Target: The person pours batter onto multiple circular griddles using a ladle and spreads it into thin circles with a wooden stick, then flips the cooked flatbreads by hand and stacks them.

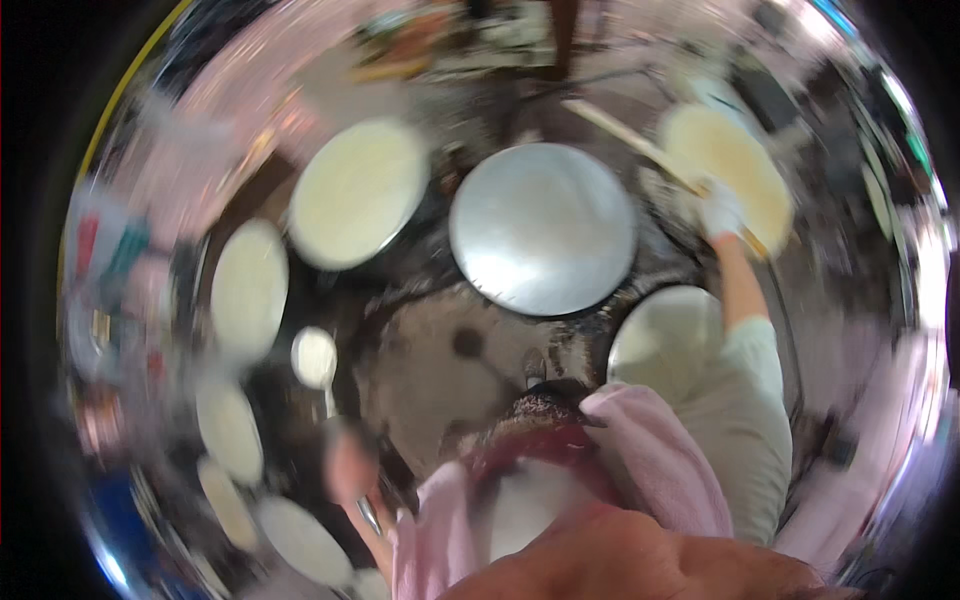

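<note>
My left hand [351,463], blurred, grips the handle of a ladle at the lower left. The ladle's round bowl [313,358] is whitish, as if full of pale batter. In a white glove, my right hand [721,214] holds a long flat wooden stick [619,133] over a round griddle with a pale, yellowish-centred layer [694,135] at the upper right. Between the hands and farther forward lies a bare, shiny round metal griddle [544,229]. Left of it, another griddle bears an even pale yellow layer [358,193].
More round griddles with pale layers curve down the left side [250,292], [229,431], [304,540]. Another round griddle [660,337] lies partly under my right arm. A shoe [534,367] shows on the brown floor. Blurred objects, some on a stand, are at the top.
</note>
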